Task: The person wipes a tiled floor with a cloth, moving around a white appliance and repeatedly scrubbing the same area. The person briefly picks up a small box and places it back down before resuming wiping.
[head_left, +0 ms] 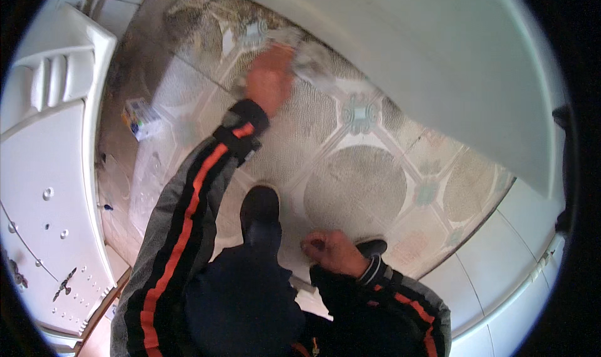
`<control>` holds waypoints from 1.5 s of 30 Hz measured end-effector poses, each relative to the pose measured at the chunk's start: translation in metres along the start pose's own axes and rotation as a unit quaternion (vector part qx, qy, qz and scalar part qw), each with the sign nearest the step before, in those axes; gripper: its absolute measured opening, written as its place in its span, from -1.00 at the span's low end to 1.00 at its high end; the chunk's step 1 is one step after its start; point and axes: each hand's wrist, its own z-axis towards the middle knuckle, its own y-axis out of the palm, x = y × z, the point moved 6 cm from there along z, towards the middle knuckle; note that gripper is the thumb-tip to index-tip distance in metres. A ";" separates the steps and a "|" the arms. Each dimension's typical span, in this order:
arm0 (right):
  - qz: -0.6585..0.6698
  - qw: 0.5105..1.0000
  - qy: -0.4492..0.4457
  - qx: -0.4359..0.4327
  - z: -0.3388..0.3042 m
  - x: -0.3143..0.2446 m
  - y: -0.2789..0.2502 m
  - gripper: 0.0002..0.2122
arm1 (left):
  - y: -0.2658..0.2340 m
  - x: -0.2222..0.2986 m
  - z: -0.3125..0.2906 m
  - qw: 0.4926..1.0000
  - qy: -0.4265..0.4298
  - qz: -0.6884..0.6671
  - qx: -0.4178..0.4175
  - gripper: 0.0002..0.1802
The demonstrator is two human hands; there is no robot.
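My left hand [270, 76] reaches far forward, low over the patterned floor [357, 181], and is smeared by motion. Its fingers seem closed on a crumpled whitish cloth or thin plastic [313, 62], also blurred, whose exact kind I cannot make out. Close to my right knee, my right hand [338, 250] is held in a loose fist. A dark spot shows in the curl of its fingers, and whether that is an object or just shadow cannot be seen. My dark shoe [260, 206] stands on the floor between my arms.
A large pale smooth panel [438, 62] with a curved edge hangs over the floor at the upper right. On the left stands a white moulded panel [50, 144] with holes. A small printed box [141, 118] lies beside it. White wall tiles [501, 257] border the right.
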 end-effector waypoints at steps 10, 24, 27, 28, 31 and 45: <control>0.050 0.997 0.018 0.052 -0.003 0.011 -0.006 -0.83 | 0.003 -0.012 0.028 0.999 -0.030 0.027 0.035 -0.49; 0.016 1.000 -0.017 0.016 -0.002 -0.006 0.009 -0.87 | -0.010 0.012 0.041 0.998 0.066 0.014 -0.015 -0.46; 0.015 1.000 -0.006 0.019 -0.003 -0.004 0.010 -0.87 | 0.018 0.035 0.019 0.998 0.059 -0.005 0.005 -0.51; 0.016 1.000 -0.007 0.017 -0.002 -0.003 0.011 -0.87 | 0.028 0.047 0.009 0.996 0.086 -0.026 -0.002 -0.51; -0.001 0.999 -0.031 0.010 -0.002 -0.006 0.015 -0.86 | 0.042 0.061 -0.005 0.978 0.192 -0.039 -0.073 -0.51; 0.030 0.999 -0.021 0.024 -0.013 -0.002 0.014 -0.86 | 0.036 0.077 -0.022 0.970 0.184 -0.107 -0.122 -0.39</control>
